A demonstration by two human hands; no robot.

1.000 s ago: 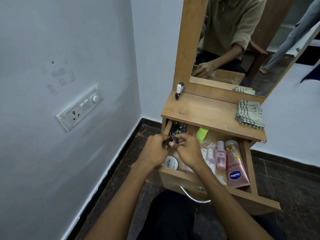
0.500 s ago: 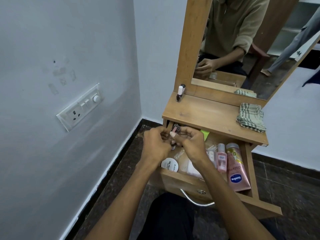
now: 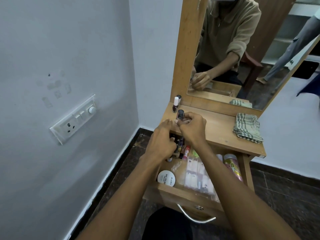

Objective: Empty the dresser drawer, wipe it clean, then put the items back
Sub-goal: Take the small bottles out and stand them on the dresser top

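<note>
Head view: the emptying step is in hand, and only just begun. The drawer [image 3: 183, 194] stands pulled out at about 5 o'clock of the frame's middle and is mostly full: a round white nail-polish-remover tub [image 3: 166, 178] at its near left corner, a clear packet of small bottles [image 3: 197, 177] beside it, a pink tube [image 3: 232, 166] at the right wall, and a cluster of small bottles [image 3: 181, 149] at the back left.

The right hand [image 3: 192, 129] is over the dresser top [image 3: 220, 129], fingers curled round a small dark-capped nail polish bottle [image 3: 180, 116], just at 5 o'clock of the white-capped bottle [image 3: 175, 105] already standing by the mirror frame. Whether the held bottle's base touches the wood cannot be told.

The left hand [image 3: 160, 144] hangs over the drawer's back left corner, fingers bent toward the bottle cluster; it seems to pinch something there, but its own knuckles hide the fingertips.

Next, probably: stand the bottle upright clear of its neighbour, let go, then go back for more. The folded checked cloth [image 3: 246, 127] waits at 3 o'clock on the top, untouched.
</note>
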